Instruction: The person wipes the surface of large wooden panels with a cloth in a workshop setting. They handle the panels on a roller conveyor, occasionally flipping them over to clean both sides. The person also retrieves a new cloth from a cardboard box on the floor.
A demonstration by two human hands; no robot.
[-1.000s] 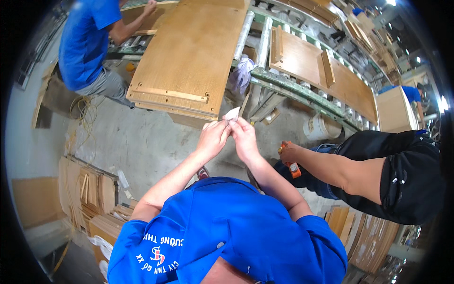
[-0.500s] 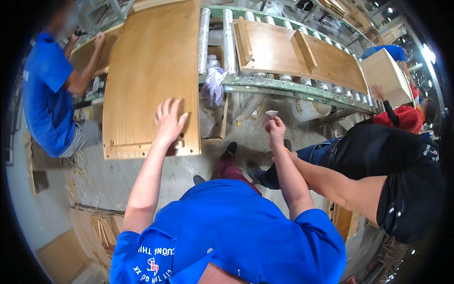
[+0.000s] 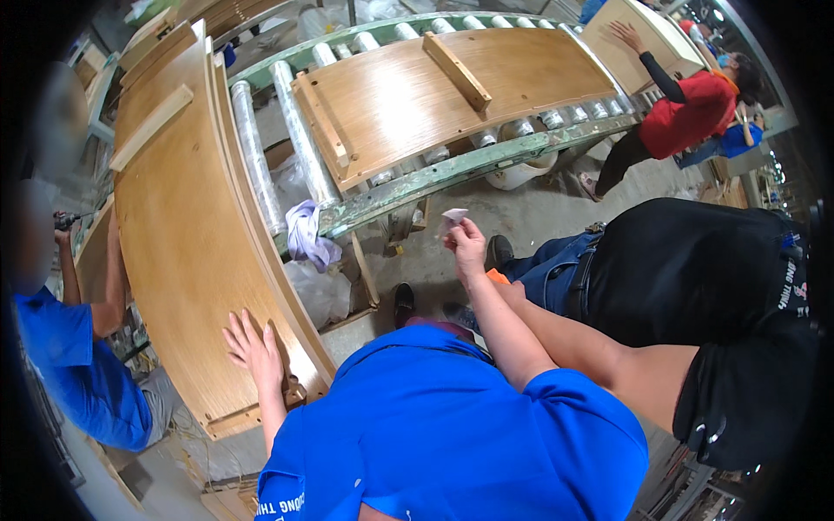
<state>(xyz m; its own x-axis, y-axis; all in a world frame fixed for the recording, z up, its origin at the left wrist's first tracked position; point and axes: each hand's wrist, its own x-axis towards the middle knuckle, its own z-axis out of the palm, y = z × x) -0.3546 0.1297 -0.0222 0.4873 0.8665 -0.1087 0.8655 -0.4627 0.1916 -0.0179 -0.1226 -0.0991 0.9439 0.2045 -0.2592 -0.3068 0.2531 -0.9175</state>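
Resting flat on the near wood panel (image 3: 187,252), fingers spread, gripping nothing: left hand (image 3: 252,347), close to that panel's near corner. Raised over the floor (image 3: 530,213), right hand (image 3: 466,247), fingertips pinched shut on a small pale paper scrap (image 3: 453,217). Crowding the right arm from the right, a second person's bare forearm (image 3: 591,347) and black shorts (image 3: 695,278), with blue jeans (image 3: 547,269) behind the hand. Hanging off the green conveyor frame (image 3: 452,169) between the two hands, one lilac cloth (image 3: 308,234). Lying on the conveyor's rollers (image 3: 256,156), a second panel (image 3: 434,91) with two battens on top. Counted: three big panels, the third (image 3: 630,39) far right under a red-shirted person's (image 3: 686,108) hand. Standing at the left edge, one person in blue (image 3: 61,347).
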